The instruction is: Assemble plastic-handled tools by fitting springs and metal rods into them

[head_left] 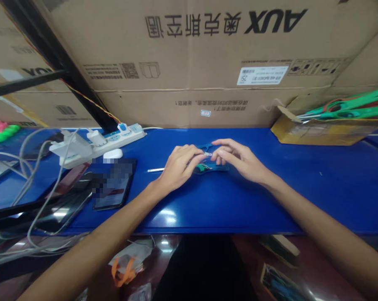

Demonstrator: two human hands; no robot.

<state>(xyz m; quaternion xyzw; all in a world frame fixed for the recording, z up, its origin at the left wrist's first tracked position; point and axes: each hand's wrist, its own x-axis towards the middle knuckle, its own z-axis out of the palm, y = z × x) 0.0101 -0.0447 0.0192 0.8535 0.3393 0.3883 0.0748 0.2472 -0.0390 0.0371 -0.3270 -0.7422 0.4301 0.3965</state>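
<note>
Both my hands meet over the middle of the blue table (270, 188). My left hand (179, 165) pinches a pair of scissors with teal handles (212, 167) that lies flat on the table; a thin metal blade tip (154, 170) sticks out to the left of that hand. My right hand (239, 161) holds a small white piece (208, 154) between thumb and forefinger, right at the scissors' pivot. Part of a teal handle loop (206, 146) shows between the two hands. The middle of the scissors is hidden by my fingers.
A white power strip (113, 138) with chargers and grey cables sits at the left, beside a white earbud case (112, 154) and dark phones (113, 186). An open carton (320, 129) with green and red scissors stands at the right. Large cardboard boxes (207, 62) wall the back.
</note>
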